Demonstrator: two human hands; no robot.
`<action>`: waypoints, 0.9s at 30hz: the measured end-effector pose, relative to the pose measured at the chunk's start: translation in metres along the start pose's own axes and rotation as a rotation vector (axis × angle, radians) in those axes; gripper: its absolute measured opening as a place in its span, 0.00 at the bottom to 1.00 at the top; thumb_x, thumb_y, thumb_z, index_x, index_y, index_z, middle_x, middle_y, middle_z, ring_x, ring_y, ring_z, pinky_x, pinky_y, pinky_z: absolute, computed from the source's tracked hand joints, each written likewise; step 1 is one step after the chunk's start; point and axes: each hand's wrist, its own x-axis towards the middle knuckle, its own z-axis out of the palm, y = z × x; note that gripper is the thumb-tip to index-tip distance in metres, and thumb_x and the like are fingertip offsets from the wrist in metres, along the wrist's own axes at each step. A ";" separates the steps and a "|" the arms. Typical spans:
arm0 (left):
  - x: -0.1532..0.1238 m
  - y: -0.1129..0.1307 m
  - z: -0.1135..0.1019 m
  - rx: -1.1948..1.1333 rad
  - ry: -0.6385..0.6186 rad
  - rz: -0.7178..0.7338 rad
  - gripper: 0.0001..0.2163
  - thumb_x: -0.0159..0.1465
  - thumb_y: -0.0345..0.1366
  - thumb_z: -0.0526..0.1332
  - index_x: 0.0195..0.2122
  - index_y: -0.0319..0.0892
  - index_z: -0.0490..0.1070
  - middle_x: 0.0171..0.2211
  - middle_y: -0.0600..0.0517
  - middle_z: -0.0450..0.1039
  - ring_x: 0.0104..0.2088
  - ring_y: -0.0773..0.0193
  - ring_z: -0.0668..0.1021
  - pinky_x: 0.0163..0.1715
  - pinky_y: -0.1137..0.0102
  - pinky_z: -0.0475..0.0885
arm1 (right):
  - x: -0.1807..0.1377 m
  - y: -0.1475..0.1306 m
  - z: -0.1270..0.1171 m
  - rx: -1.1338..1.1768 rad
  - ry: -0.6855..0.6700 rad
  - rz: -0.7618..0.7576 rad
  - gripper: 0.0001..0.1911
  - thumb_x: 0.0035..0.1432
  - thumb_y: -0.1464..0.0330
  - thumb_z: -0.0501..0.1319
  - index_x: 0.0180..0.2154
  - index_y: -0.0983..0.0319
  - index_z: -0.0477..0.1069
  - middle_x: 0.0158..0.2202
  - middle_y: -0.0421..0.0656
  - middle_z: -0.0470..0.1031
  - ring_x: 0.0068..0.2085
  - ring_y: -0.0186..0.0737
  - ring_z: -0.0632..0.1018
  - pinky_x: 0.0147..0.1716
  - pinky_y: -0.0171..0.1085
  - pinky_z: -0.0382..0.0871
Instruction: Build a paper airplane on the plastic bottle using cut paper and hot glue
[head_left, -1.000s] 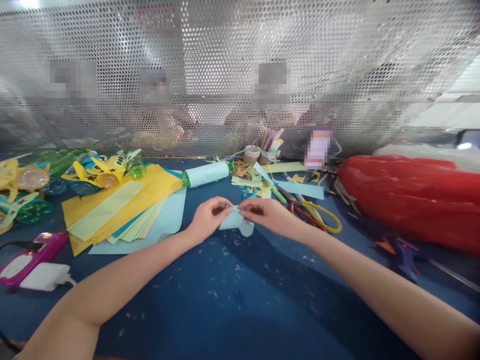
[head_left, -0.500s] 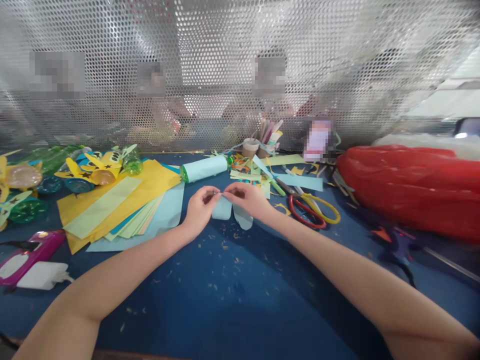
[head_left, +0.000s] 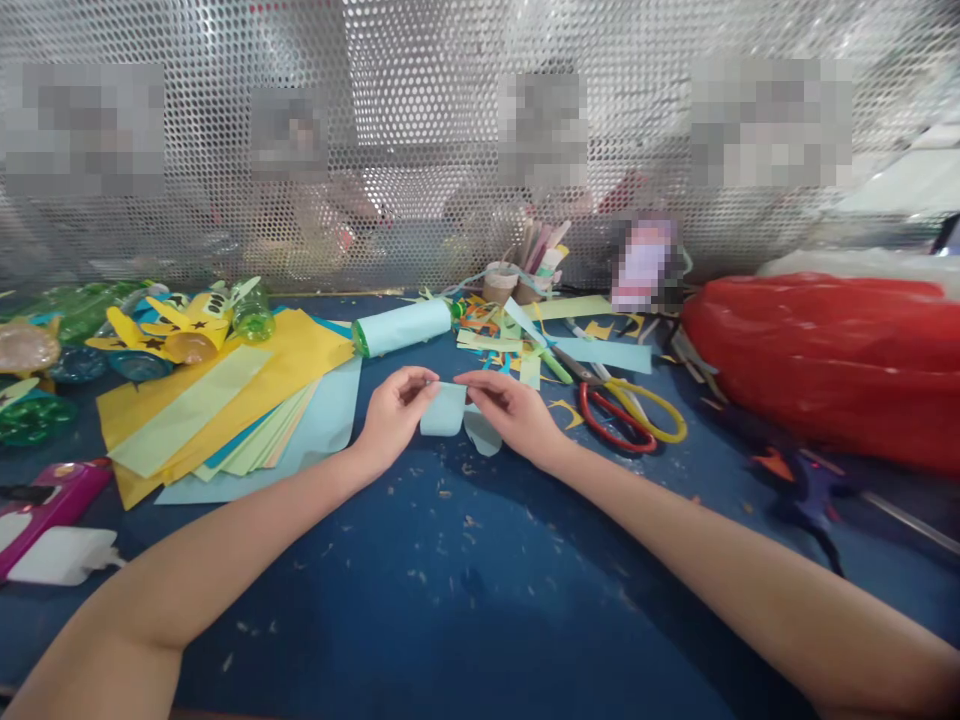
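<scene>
A small light blue piece of paper (head_left: pixel 442 410) spans the gap between my hands over the blue table. My left hand (head_left: pixel 397 415) pinches its upper left edge between thumb and fingers. At its upper right corner, my right hand (head_left: pixel 514 410) is closed in a pinch. Below the right fingers shows a second light blue paper piece (head_left: pixel 484 432) with a rounded end; I cannot tell whether it lies on the table or is held. Behind the hands lies a green bottle wrapped in light blue paper (head_left: pixel 405 328).
Stacked coloured paper (head_left: pixel 300 345) lies left, near yellow paper-trimmed bottle pieces (head_left: pixel 191 345) and a magenta device (head_left: pixel 56 510). To the right are scissors (head_left: pixel 619 420), paper scraps (head_left: pixel 491 340), a red plastic bag (head_left: pixel 817 370) and a glue gun (head_left: pixel 817 490). People sit behind a perforated screen (head_left: pixel 420 200).
My fingertips have moved slightly apart, so the square paper's upper edge now shows between them. The view has shifted a little.
</scene>
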 end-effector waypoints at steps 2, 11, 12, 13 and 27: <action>0.000 -0.001 0.000 -0.014 0.007 0.012 0.08 0.59 0.40 0.62 0.36 0.42 0.70 0.33 0.50 0.74 0.35 0.63 0.76 0.36 0.69 0.71 | 0.000 -0.003 -0.001 0.059 -0.002 0.028 0.13 0.61 0.63 0.55 0.43 0.59 0.73 0.37 0.45 0.78 0.37 0.39 0.78 0.40 0.42 0.74; -0.001 0.003 0.001 -0.049 -0.026 -0.012 0.08 0.59 0.37 0.62 0.39 0.42 0.69 0.35 0.50 0.75 0.36 0.63 0.77 0.37 0.68 0.72 | 0.003 0.008 0.002 0.152 0.023 0.145 0.14 0.53 0.58 0.63 0.35 0.61 0.72 0.31 0.43 0.78 0.32 0.39 0.78 0.38 0.41 0.74; -0.001 0.004 0.001 -0.052 -0.021 -0.019 0.09 0.59 0.37 0.62 0.40 0.42 0.69 0.35 0.50 0.75 0.36 0.63 0.77 0.36 0.68 0.72 | 0.003 0.009 0.002 0.148 0.025 0.145 0.14 0.53 0.58 0.62 0.35 0.61 0.73 0.31 0.43 0.78 0.32 0.38 0.78 0.38 0.41 0.74; -0.001 0.004 0.001 -0.054 -0.017 -0.025 0.09 0.59 0.37 0.61 0.40 0.42 0.69 0.35 0.49 0.75 0.36 0.62 0.77 0.36 0.68 0.72 | 0.002 0.009 0.002 0.148 0.024 0.144 0.14 0.54 0.58 0.62 0.36 0.61 0.73 0.31 0.43 0.78 0.32 0.38 0.78 0.38 0.41 0.74; -0.008 0.007 0.003 0.155 -0.078 0.166 0.06 0.63 0.34 0.58 0.40 0.43 0.70 0.39 0.51 0.75 0.40 0.65 0.78 0.42 0.70 0.73 | 0.000 0.003 0.004 0.131 0.036 0.037 0.13 0.53 0.58 0.63 0.34 0.61 0.70 0.29 0.42 0.75 0.30 0.36 0.75 0.32 0.37 0.72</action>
